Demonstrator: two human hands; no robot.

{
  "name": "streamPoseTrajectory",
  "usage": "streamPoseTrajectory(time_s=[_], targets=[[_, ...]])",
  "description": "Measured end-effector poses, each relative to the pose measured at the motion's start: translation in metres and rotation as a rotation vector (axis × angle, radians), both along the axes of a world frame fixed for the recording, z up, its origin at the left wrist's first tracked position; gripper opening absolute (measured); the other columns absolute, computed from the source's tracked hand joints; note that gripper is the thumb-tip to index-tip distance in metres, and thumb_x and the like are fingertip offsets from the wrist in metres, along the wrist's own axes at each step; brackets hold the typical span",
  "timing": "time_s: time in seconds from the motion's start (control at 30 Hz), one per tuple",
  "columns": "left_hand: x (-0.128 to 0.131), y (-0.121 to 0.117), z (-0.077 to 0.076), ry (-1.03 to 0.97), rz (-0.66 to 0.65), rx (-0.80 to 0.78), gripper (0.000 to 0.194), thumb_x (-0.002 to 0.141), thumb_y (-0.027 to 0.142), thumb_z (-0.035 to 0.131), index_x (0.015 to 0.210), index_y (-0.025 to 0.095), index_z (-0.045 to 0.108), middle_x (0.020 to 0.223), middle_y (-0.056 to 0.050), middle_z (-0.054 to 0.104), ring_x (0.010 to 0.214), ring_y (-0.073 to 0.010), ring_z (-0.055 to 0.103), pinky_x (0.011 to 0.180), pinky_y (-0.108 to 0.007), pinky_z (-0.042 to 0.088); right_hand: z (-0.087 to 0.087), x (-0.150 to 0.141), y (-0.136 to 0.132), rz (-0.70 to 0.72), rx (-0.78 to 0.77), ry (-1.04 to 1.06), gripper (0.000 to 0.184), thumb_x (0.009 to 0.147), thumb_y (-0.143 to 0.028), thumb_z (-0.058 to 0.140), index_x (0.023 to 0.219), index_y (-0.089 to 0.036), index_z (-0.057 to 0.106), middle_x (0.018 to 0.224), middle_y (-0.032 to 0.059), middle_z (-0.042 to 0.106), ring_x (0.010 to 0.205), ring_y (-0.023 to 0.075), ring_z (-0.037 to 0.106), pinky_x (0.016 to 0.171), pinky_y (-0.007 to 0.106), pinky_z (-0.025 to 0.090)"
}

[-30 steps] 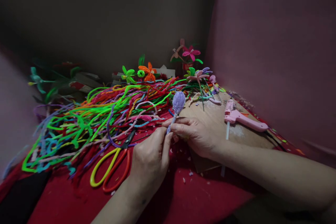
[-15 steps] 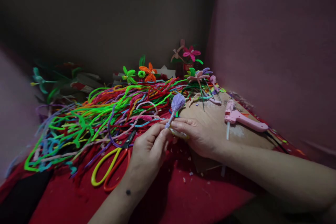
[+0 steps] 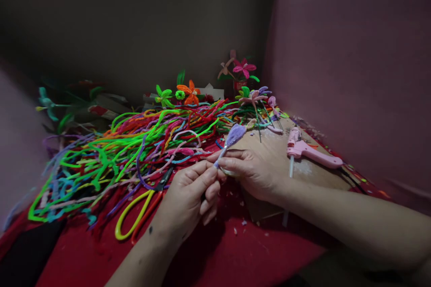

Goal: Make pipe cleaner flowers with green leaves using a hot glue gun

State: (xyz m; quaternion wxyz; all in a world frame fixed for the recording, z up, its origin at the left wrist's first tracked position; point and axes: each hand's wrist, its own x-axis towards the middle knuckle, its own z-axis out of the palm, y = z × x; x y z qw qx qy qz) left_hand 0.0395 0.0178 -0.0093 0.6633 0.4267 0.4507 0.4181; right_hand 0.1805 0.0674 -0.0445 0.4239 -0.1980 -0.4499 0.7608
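Note:
A lilac pipe-cleaner flower bud (image 3: 235,134) on a thin stem stands up between my two hands. My left hand (image 3: 190,199) pinches the lower stem with thumb and forefinger, palm turned up. My right hand (image 3: 251,172) is closed round the stem just beside it, and something pale shows under its fingers. Both hands hover over the red cloth (image 3: 235,251), close to the edge of a cardboard sheet (image 3: 279,152).
A big tangle of coloured pipe cleaners (image 3: 134,143) covers the left and middle. Yellow-and-orange-handled scissors (image 3: 141,213) lie by my left wrist. A pink glue gun (image 3: 311,152) rests on the cardboard. Finished flowers (image 3: 190,92) stand at the back by the walls.
The bud has tipped to the right and lower. My left hand has rolled palm-up with fingers loosened; my right hand stayed in place.

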Motion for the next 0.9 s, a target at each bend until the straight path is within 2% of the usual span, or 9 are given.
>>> streamPoseTrajectory(time_s=[0.07, 0.2, 0.27, 0.37, 0.53, 0.63, 0.73, 0.9], targets=[[0.0, -0.001, -0.002, 0.209, 0.026, 0.129, 0.023, 0.083, 0.038, 0.054, 0.072, 0.017, 0.055, 0.047, 0.007, 0.04, 0.033, -0.0044, 0.03, 0.033, -0.017, 0.028, 0.0, 0.0, -0.001, -0.025, 0.018, -0.026, 0.018, 0.076, -0.026, 0.067, 0.09, -0.016, 0.071, 0.068, -0.0008, 0.063, 0.062, 0.009, 0.054, 0.065, 0.024, 0.042], [-0.001, -0.003, -0.01, 0.699, 0.15, 0.562, 0.014, 0.081, 0.027, 0.054, 0.071, 0.018, 0.06, 0.055, 0.003, 0.049, 0.046, -0.0083, 0.043, 0.048, -0.02, 0.032, 0.002, -0.001, -0.004, -0.075, 0.025, -0.038, 0.012, 0.076, -0.025, 0.067, 0.082, -0.016, 0.071, 0.071, -0.0001, 0.064, 0.064, 0.0101, 0.054, 0.066, 0.025, 0.043], [0.0, -0.004, -0.013, 0.81, 0.197, 0.646, 0.011, 0.08, 0.024, 0.053, 0.078, 0.019, 0.063, 0.064, 0.0, 0.056, 0.055, -0.011, 0.049, 0.056, -0.022, 0.035, 0.004, -0.001, -0.005, -0.104, 0.031, -0.036, 0.01, 0.075, -0.025, 0.067, 0.077, -0.016, 0.07, 0.071, -0.0001, 0.064, 0.065, 0.01, 0.055, 0.067, 0.025, 0.043], [0.004, -0.006, -0.011, 0.735, 0.192, 0.522, 0.014, 0.083, 0.026, 0.051, 0.085, 0.019, 0.063, 0.068, 0.0, 0.058, 0.059, -0.0123, 0.049, 0.057, -0.022, 0.036, 0.006, -0.002, -0.006, -0.096, 0.02, -0.043, 0.012, 0.075, -0.027, 0.067, 0.075, -0.015, 0.07, 0.071, 0.0002, 0.064, 0.066, 0.0106, 0.055, 0.067, 0.025, 0.044], [0.008, -0.004, -0.004, 0.386, 0.153, 0.207, 0.019, 0.079, 0.033, 0.057, 0.069, 0.017, 0.057, 0.054, 0.006, 0.043, 0.045, -0.0069, 0.033, 0.043, -0.018, 0.025, 0.002, -0.004, -0.005, -0.074, -0.005, -0.044, 0.018, 0.074, -0.032, 0.068, 0.076, -0.014, 0.069, 0.071, 0.0009, 0.062, 0.065, 0.0113, 0.056, 0.066, 0.026, 0.045], [0.007, -0.002, -0.004, 0.228, 0.119, 0.069, 0.021, 0.076, 0.036, 0.061, 0.07, 0.017, 0.056, 0.05, 0.008, 0.04, 0.04, -0.0045, 0.027, 0.04, -0.017, 0.02, 0.001, -0.004, -0.006, -0.094, -0.001, -0.045, 0.016, 0.075, -0.03, 0.067, 0.075, -0.015, 0.069, 0.072, 0.0007, 0.062, 0.067, 0.0111, 0.056, 0.067, 0.026, 0.044], [0.008, -0.003, -0.002, 0.133, 0.158, 0.032, 0.022, 0.071, 0.037, 0.066, 0.074, 0.016, 0.06, 0.048, 0.009, 0.037, 0.04, -0.0034, 0.024, 0.039, -0.017, 0.018, 0.003, -0.004, -0.008, -0.112, -0.005, -0.032, 0.013, 0.075, -0.028, 0.067, 0.075, -0.016, 0.069, 0.071, -0.0001, 0.063, 0.069, 0.0108, 0.056, 0.069, 0.026, 0.043], [0.013, -0.008, -0.002, 0.138, 0.261, 0.068, 0.019, 0.071, 0.033, 0.069, 0.074, 0.015, 0.063, 0.05, 0.008, 0.039, 0.042, -0.0036, 0.025, 0.04, -0.017, 0.018, 0.006, -0.004, -0.012, -0.13, -0.032, 0.007, 0.011, 0.075, -0.027, 0.067, 0.071, -0.016, 0.068, 0.067, -0.0016, 0.061, 0.067, 0.0098, 0.053, 0.068, 0.024, 0.04]])
